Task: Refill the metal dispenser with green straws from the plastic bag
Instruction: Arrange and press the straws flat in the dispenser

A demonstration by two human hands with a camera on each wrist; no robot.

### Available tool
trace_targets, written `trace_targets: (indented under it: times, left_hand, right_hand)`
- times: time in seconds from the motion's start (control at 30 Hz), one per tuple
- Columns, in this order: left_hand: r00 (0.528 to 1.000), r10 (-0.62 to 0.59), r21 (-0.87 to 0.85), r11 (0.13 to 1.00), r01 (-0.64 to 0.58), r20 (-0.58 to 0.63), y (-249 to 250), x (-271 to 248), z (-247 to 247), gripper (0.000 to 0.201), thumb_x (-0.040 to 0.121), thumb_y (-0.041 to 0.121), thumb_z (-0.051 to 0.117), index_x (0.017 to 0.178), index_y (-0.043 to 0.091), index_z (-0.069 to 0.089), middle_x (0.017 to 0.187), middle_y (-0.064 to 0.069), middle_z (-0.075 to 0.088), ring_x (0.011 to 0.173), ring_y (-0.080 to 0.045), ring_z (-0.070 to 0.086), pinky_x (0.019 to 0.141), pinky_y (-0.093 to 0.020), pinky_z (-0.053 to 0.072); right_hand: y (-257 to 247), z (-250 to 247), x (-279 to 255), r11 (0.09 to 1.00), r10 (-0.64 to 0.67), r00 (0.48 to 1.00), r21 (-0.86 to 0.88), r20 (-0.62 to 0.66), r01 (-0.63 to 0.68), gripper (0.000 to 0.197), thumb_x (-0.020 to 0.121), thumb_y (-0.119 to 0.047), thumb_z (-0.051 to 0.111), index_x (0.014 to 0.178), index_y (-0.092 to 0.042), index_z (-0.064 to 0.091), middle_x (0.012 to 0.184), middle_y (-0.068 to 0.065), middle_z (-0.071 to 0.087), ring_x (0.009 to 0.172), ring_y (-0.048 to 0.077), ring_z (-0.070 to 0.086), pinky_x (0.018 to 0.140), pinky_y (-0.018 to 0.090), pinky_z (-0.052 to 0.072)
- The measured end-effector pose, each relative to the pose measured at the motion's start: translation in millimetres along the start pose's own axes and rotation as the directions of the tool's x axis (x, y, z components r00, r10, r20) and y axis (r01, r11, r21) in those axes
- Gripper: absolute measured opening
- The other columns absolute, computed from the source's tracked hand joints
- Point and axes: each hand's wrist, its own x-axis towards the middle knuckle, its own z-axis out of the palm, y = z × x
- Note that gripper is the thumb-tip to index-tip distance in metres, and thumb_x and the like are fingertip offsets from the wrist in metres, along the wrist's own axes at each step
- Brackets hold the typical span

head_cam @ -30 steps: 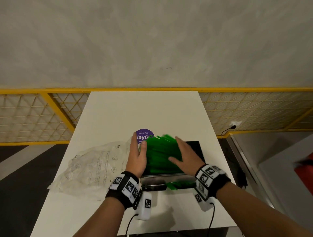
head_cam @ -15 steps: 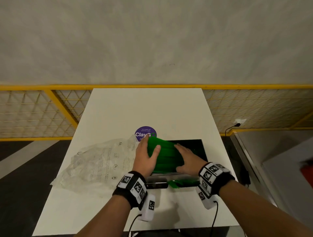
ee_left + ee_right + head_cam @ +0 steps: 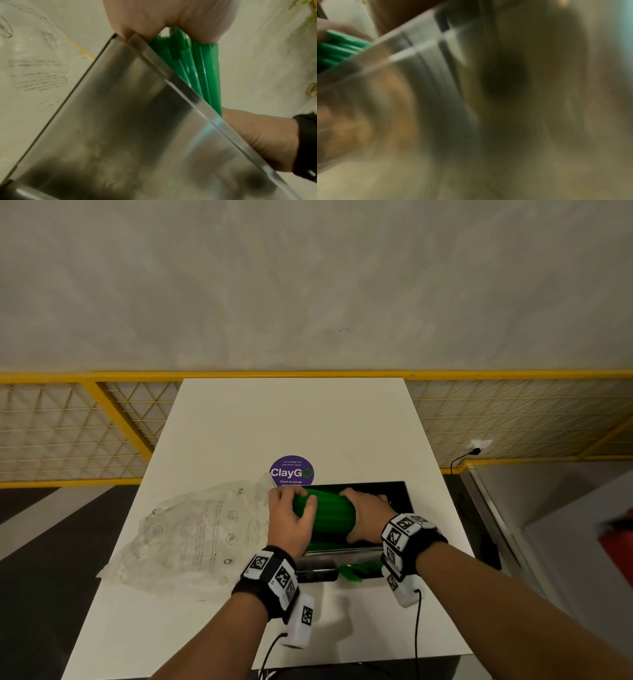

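A thick bundle of green straws (image 3: 330, 517) lies crosswise in the open top of the metal dispenser (image 3: 399, 496). My left hand (image 3: 291, 513) grips the bundle's left end, thumb over the top. My right hand (image 3: 368, 513) grips its right end inside the box. In the left wrist view the straws (image 3: 202, 70) run behind the dispenser's shiny wall (image 3: 120, 121). A few straws (image 3: 356, 570) poke out of the front slot. The right wrist view is blurred, with the straws (image 3: 339, 46) at its left edge.
The crumpled clear plastic bag (image 3: 195, 532) lies on the white table (image 3: 291, 416) left of the dispenser. A purple round sticker (image 3: 291, 470) sits just behind it. A yellow mesh railing (image 3: 68, 433) runs behind the table.
Both hands have closed in from flat on the loose, fanned straws to gripping them at each end, gathering them into a tight bundle lying lower in the dispenser.
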Motion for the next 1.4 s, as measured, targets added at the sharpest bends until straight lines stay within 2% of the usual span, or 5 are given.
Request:
trace_targets:
  times: [0.17,0.57,0.83,1.1,1.4]
  left_hand:
    - [0.999,-0.002,-0.095,0.995,0.006,0.038,3,0,-6,0.042,0.095,0.020,0.049,0.136,0.018,0.042,0.144,-0.003,0.037,0.130,-0.010,0.035,0.109,-0.020,0.026]
    - [0.959,-0.057,0.143,0.990,0.017,0.277,3,8,-8,0.056,0.101,0.035,0.029,0.151,0.023,0.005,0.160,0.000,-0.002,0.147,-0.013,-0.008,0.121,-0.036,-0.002]
    - [0.977,-0.202,-0.313,0.926,0.213,0.065,5,-8,-28,0.049,0.102,0.041,0.018,0.149,0.031,0.016,0.155,0.012,0.021,0.141,-0.002,0.019,0.115,-0.022,0.014]
    - [0.961,-0.129,-0.265,0.945,0.194,0.244,-16,-20,-12,0.093,0.071,0.089,0.022,0.149,0.040,0.010,0.157,0.011,0.020,0.144,-0.007,0.019,0.120,-0.043,0.019]
    - [0.997,-0.083,-0.186,0.979,0.082,0.004,-8,-21,-12,0.053,0.091,0.037,0.047,0.139,0.016,0.040,0.131,0.003,0.045,0.128,-0.016,0.042,0.111,-0.037,0.035]
  right_hand:
    - [-4,-5,-3,0.995,-0.054,0.997,-0.087,-0.050,0.049,0.082,0.063,-0.034,0.079,0.133,-0.024,0.037,0.125,0.003,0.054,0.115,0.025,0.050,0.101,0.042,0.032]
    - [8,0,-10,0.999,0.012,1.000,0.049,0.013,-0.013,0.101,0.072,-0.029,0.074,0.150,-0.030,0.009,0.150,0.007,0.023,0.139,0.030,0.023,0.117,0.052,0.013]
    - [0,-14,-66,0.925,-0.088,0.947,0.327,-0.310,0.193,0.048,0.081,-0.028,0.071,0.123,-0.017,0.052,0.116,-0.002,0.051,0.109,0.011,0.048,0.098,0.031,0.042]
    - [-45,37,-52,0.987,-0.158,0.980,-0.030,-0.120,0.156,0.065,0.092,-0.053,0.046,0.145,-0.020,0.030,0.140,0.002,0.041,0.129,0.023,0.039,0.106,0.038,0.032]
    - [-62,39,-37,0.997,-0.023,0.995,0.075,-0.094,0.031,0.071,0.077,-0.060,0.060,0.133,-0.018,0.044,0.134,0.007,0.044,0.124,0.026,0.041,0.107,0.040,0.034]
